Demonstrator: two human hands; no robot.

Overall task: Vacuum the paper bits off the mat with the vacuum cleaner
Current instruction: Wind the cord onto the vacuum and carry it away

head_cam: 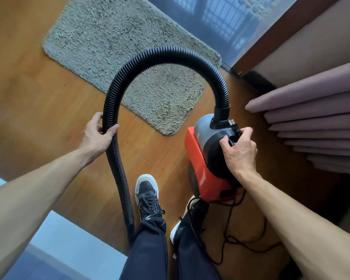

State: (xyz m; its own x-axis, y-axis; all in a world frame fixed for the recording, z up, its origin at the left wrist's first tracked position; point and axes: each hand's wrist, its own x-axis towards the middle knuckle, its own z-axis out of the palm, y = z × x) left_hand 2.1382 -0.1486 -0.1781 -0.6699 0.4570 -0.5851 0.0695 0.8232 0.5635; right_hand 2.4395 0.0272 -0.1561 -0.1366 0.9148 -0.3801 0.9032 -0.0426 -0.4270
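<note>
Left hand wrapped round black ribbed hose, right hand clamped on red-grey vacuum cleaner; shaggy beige mat looks bit-free, possibly done.

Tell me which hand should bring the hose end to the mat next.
Probably the left. The left hand already grips the black hose on its free side, beside the mat. The right hand is occupied holding the vacuum cleaner.
</note>
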